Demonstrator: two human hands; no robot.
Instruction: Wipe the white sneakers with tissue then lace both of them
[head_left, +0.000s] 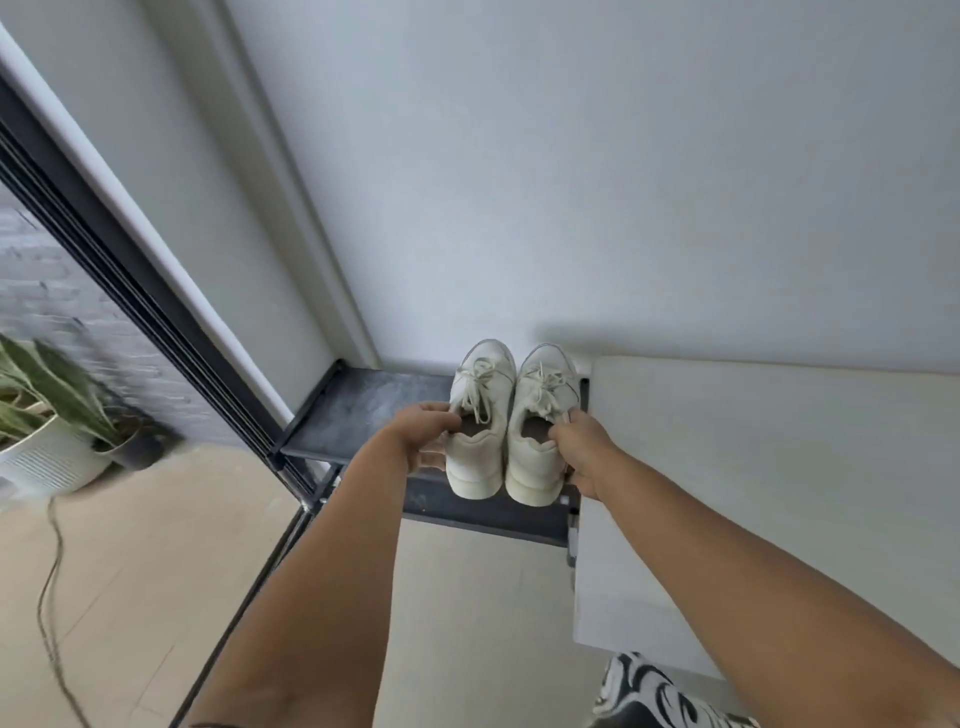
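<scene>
My left hand (426, 434) has its grip clamped on the collar of the left sneaker (480, 415), thumb inside the opening. My right hand (584, 449) grips the right sneaker (540, 421) the same way at its outer collar. Both white shoes sit side by side, touching, laced, toes toward the wall, at frame centre over the dark shelf (358, 410). White cabinet (753, 467) just right; potted plant (47, 415) far left.

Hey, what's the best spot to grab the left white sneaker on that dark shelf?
Grip the left sneaker at its collar, coming from the heel side nearest you. Its toe points at the wall and the opening faces up, so the left hand can likely hook the padded rim there.
</scene>
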